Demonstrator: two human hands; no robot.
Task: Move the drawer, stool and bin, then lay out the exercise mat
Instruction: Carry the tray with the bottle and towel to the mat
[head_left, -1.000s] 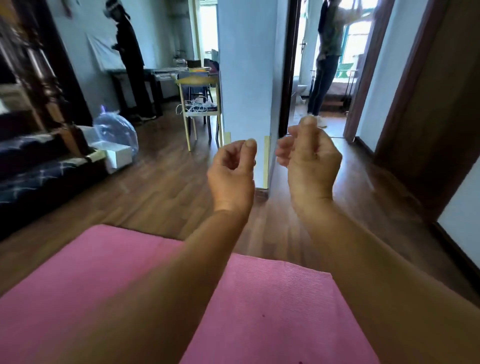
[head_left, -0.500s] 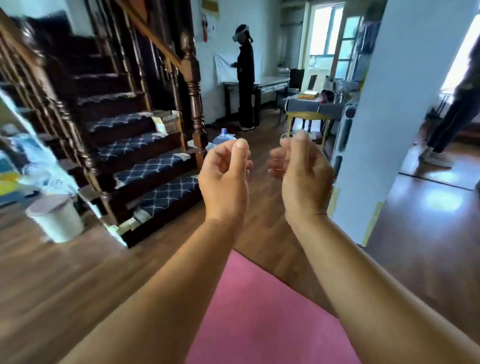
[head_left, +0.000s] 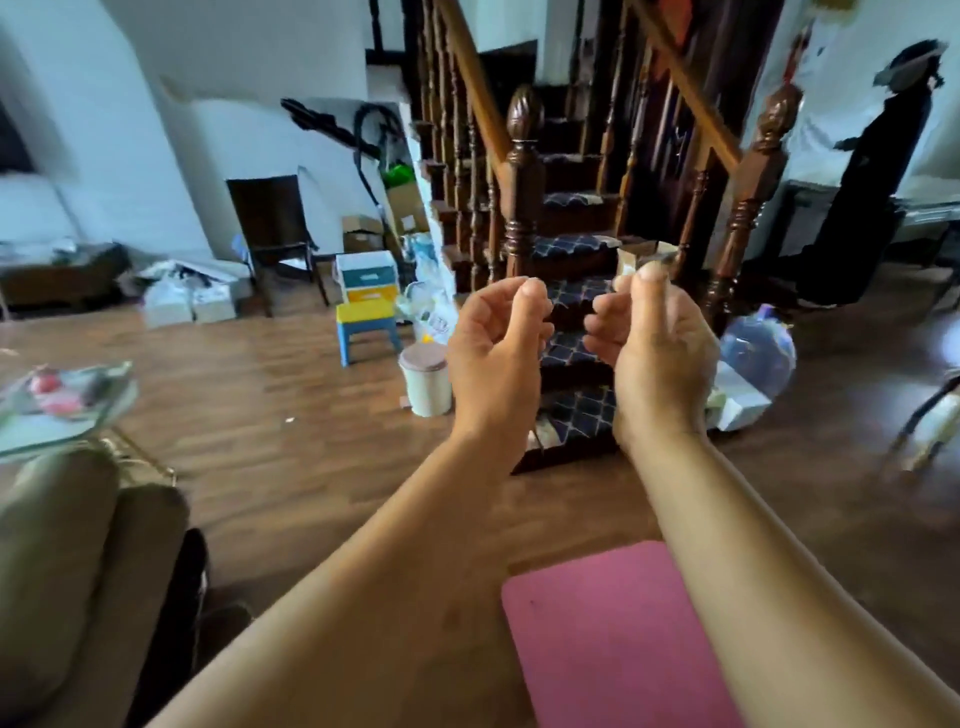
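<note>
My left hand (head_left: 496, 353) and my right hand (head_left: 657, 348) are raised side by side in front of me, fingers loosely curled, holding nothing. The pink exercise mat (head_left: 613, 639) lies flat on the wooden floor below my right forearm. A white bin with a brownish lid (head_left: 426, 382) stands on the floor just left of my left hand. Behind it sits a small stool with a yellow top and blue legs (head_left: 366, 325). A small drawer unit with teal and yellow fronts (head_left: 368, 276) stands behind the stool, by the stairs.
A dark wooden staircase (head_left: 571, 249) with patterned carpet rises ahead. A sofa arm (head_left: 67, 561) and a glass table (head_left: 62, 405) are at the left. A water jug (head_left: 758, 348) lies right of the stairs. Boxes (head_left: 192, 296) and a dark chair (head_left: 275, 234) line the far wall. A person stands far right.
The view has swung left from the hallway to the staircase and the cluttered corner. The mat has slid to the lower right. Both hands keep the same raised, curled pose.
</note>
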